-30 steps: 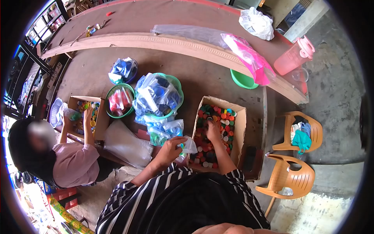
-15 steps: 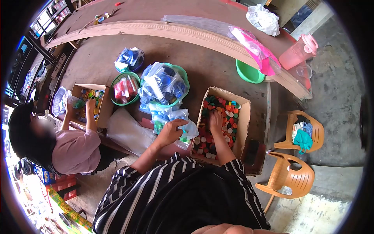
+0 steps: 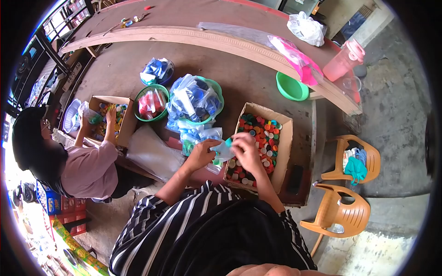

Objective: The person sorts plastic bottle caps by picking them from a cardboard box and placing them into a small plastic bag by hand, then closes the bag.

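My left hand [image 3: 201, 154] grips a clear plastic bag [image 3: 223, 151] in front of my body, its fingers closed on the film. Just right of it, my right hand [image 3: 246, 148], slightly blurred, pinches a green bottle cap [image 3: 229, 142] at the bag's upper edge. Below and beyond my right hand stands a cardboard box [image 3: 284, 142] full of loose bottle caps [image 3: 263, 146] in red, orange, green, white and black. Filled bags of blue pieces [image 3: 192, 101] lie heaped in a green basket [image 3: 219, 94], with more bags spilling out in front of it.
A green basket [image 3: 138, 112] holds red bags, and a smaller basin holds blue ones. At left, a person [image 3: 92, 165] reaches into another cap box [image 3: 128, 122]. An empty green bowl [image 3: 291, 88] and pink jug [image 3: 340, 64] stand at right, near orange chairs [image 3: 345, 209].
My right hand has risen out of the cap box and moved left to the bag, carrying a green cap. My left hand stays nearly in place with the bag.
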Available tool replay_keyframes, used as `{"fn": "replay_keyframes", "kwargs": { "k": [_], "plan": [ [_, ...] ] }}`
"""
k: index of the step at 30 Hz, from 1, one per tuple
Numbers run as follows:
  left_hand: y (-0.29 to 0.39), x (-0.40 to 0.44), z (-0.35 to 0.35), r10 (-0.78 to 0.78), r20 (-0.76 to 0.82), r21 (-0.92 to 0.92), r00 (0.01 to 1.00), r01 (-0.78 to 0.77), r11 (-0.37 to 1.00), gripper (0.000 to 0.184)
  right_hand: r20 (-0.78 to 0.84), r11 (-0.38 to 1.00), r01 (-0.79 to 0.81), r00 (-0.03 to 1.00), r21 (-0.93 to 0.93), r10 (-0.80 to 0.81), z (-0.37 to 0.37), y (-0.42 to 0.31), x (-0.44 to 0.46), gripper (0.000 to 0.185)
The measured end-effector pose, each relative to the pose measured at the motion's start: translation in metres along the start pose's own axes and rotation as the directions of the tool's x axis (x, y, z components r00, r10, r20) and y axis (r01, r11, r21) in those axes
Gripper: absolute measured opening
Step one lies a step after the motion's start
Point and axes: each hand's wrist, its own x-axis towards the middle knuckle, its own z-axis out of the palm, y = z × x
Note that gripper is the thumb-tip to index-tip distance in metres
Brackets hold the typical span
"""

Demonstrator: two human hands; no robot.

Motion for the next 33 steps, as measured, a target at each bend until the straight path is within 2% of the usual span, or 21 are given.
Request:
{"fn": "replay_keyframes", "kwargs": {
  "k": [1,3,5,6,7,9,10,11,13,14,16,17,19,21,22,25,27,29,31,32,33],
  "plan": [
    [0.000,0.000,0.001,0.009,-0.003,0.011,1.000,-0.009,1.000,0.047,0.218,0.999,-0.030,0.976,0.017,0.026,0.002,0.001,-0.005,0.016],
    [0.001,-0.001,0.000,0.025,-0.012,0.036,1.000,-0.024,0.999,0.046,0.188,0.995,-0.066,0.981,0.077,0.050,0.000,-0.012,0.000,0.020],
    [0.003,-0.005,-0.003,0.033,-0.011,0.054,0.999,-0.032,0.998,0.046,0.043,0.987,-0.124,0.992,0.105,0.120,-0.006,0.008,0.009,0.020],
    [0.006,-0.008,-0.005,0.025,-0.018,0.059,1.000,-0.023,0.998,0.046,-0.015,0.945,-0.254,0.965,0.207,0.263,-0.005,0.031,0.011,0.018],
    [0.007,-0.011,-0.007,0.014,-0.025,0.063,1.000,-0.012,0.998,0.045,-0.098,0.927,-0.320,0.934,0.198,0.343,-0.005,0.054,0.013,0.016],
    [0.005,-0.019,-0.012,0.022,-0.015,0.021,1.000,-0.022,1.000,0.045,-0.117,0.915,-0.391,0.918,-0.099,0.379,0.007,0.130,-0.002,0.012],
    [0.005,-0.022,-0.014,0.028,-0.012,0.000,1.000,-0.028,1.000,0.044,-0.084,0.919,-0.348,0.937,-0.187,0.338,0.017,0.154,-0.008,0.014],
    [0.009,-0.025,-0.018,0.010,0.005,-0.044,1.000,-0.010,0.999,0.044,-0.047,0.914,-0.301,0.953,-0.271,0.300,0.024,0.169,-0.011,0.015],
    [0.024,-0.035,-0.024,-0.025,0.042,-0.129,0.999,0.030,0.991,0.043,0.000,0.837,-0.316,0.936,-0.447,0.353,0.042,0.173,-0.014,0.025],
    [0.030,-0.037,-0.027,-0.042,0.040,-0.127,0.998,0.047,0.991,0.043,0.049,0.840,-0.235,0.954,-0.489,0.295,0.048,0.178,-0.017,0.029],
    [0.039,-0.040,-0.033,-0.086,0.035,-0.120,0.996,0.089,0.989,0.042,0.041,0.798,-0.248,0.946,-0.550,0.322,0.055,0.187,-0.019,0.030],
    [0.039,-0.040,-0.034,-0.055,-0.001,-0.086,0.998,0.055,0.995,0.042,0.037,0.776,-0.255,0.941,-0.577,0.337,0.059,0.191,-0.021,0.031],
    [0.038,-0.037,-0.033,0.009,-0.064,-0.015,0.998,-0.010,1.000,0.042,-0.030,0.827,-0.287,0.949,-0.484,0.313,0.062,0.190,-0.019,0.022],
    [0.039,-0.035,-0.032,-0.007,-0.012,-0.016,1.000,0.007,1.000,0.042,-0.149,0.882,-0.306,0.952,-0.359,0.269,0.055,0.181,-0.020,0.014],
    [0.043,-0.035,-0.029,0.006,-0.015,0.006,1.000,-0.006,1.000,0.043,-0.124,0.948,-0.290,0.954,-0.134,0.274,0.048,0.177,-0.017,0.006],
    [0.028,-0.027,-0.017,0.016,-0.028,0.018,0.999,-0.016,1.000,0.043,-0.266,0.954,-0.230,0.923,0.191,0.276,0.017,0.071,0.003,0.007],
    [0.025,-0.019,-0.013,0.011,-0.034,0.005,0.999,-0.011,1.000,0.043,-0.255,0.950,-0.155,0.940,0.272,0.226,0.005,0.017,0.004,0.008],
    [0.026,-0.016,-0.008,-0.009,-0.035,-0.025,0.999,0.008,1.000,0.043,-0.210,0.997,-0.006,0.977,0.074,0.022,-0.001,-0.020,0.000,0.012],
    [0.027,-0.013,-0.006,-0.006,-0.017,-0.023,1.000,0.006,1.000,0.043,0.102,0.979,0.164,0.983,-0.121,-0.152,-0.010,-0.034,-0.001,0.016],
    [0.028,-0.012,-0.007,-0.004,-0.010,-0.022,1.000,0.003,1.000,0.043,0.124,0.988,0.119,0.987,-0.102,-0.106,-0.009,-0.038,-0.003,0.021],
    [0.029,-0.012,-0.007,0.003,-0.002,-0.005,1.000,-0.003,1.000,0.043,0.046,0.999,0.053,0.998,0.002,-0.053,-0.009,-0.033,-0.001,0.021]
  ]
}}
